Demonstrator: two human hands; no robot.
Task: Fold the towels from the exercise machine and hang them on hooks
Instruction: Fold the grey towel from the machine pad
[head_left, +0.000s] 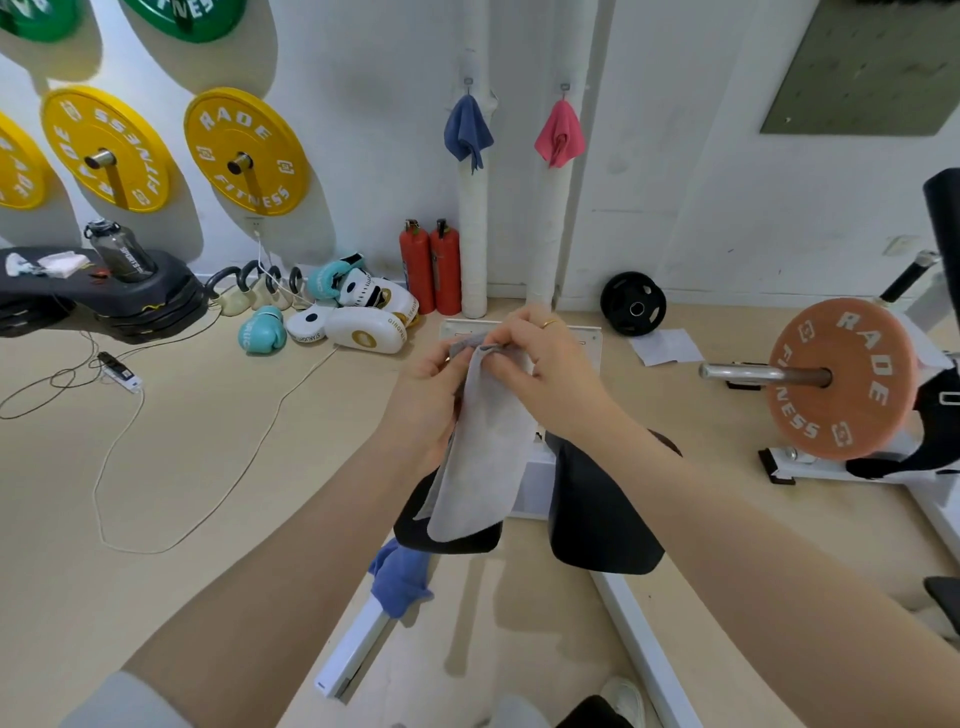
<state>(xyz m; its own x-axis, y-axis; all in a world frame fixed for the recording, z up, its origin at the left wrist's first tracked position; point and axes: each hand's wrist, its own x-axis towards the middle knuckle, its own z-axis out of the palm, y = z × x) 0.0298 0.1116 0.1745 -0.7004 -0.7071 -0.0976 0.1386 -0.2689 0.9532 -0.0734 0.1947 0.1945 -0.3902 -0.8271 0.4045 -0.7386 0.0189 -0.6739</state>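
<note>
A grey towel (480, 462) hangs folded lengthwise in front of me. My left hand (423, 402) holds its left side and my right hand (540, 364) pinches its top edge. Below it a blue towel (400, 577) lies draped over the white frame (358, 639) of the exercise machine. On the wall ahead a blue towel (467, 132) hangs from a hook (468, 83) and a pink towel (560, 135) hangs from a second hook (565, 89).
Black pads (597, 509) of the machine sit under my hands. An orange weight plate (841, 379) on a bar is at the right. Two red extinguishers (431, 267), boxing gloves (262, 330), pads and cables lie by the wall at left.
</note>
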